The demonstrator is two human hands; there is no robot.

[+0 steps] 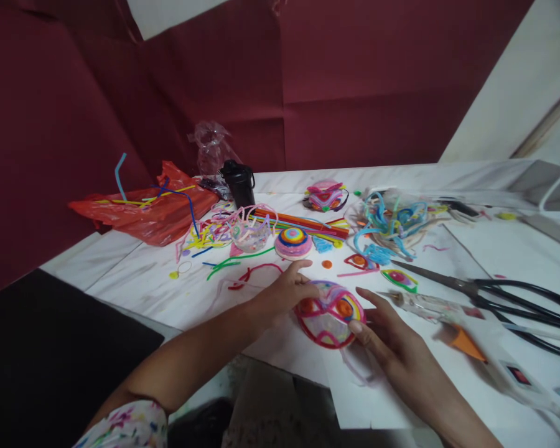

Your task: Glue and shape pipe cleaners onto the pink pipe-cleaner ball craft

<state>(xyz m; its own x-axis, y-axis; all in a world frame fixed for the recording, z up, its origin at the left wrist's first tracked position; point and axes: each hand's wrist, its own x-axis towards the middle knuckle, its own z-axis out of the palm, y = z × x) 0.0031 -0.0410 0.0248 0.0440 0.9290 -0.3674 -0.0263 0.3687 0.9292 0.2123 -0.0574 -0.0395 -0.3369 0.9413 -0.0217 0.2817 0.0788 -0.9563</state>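
A round face-like craft piece, made of coiled pipe cleaners with orange eyes and a red-pink rim, is held over the table's front edge. My right hand grips its right rim, thumb on the front and fingers spread behind. At the upper left rim, my left hand has bent fingers against the piece, with the index finger stretched out above it. A pink strand hangs below the piece. To the right lie a glue gun, large black-handled scissors and a green-edged eye-shaped piece.
Behind are a striped dome, a second decorated piece, a black cup, a red plastic bag and a tangle of blue pipe cleaners. A bundle of straight pipe cleaners lies mid-table. The scissors' points face my right hand.
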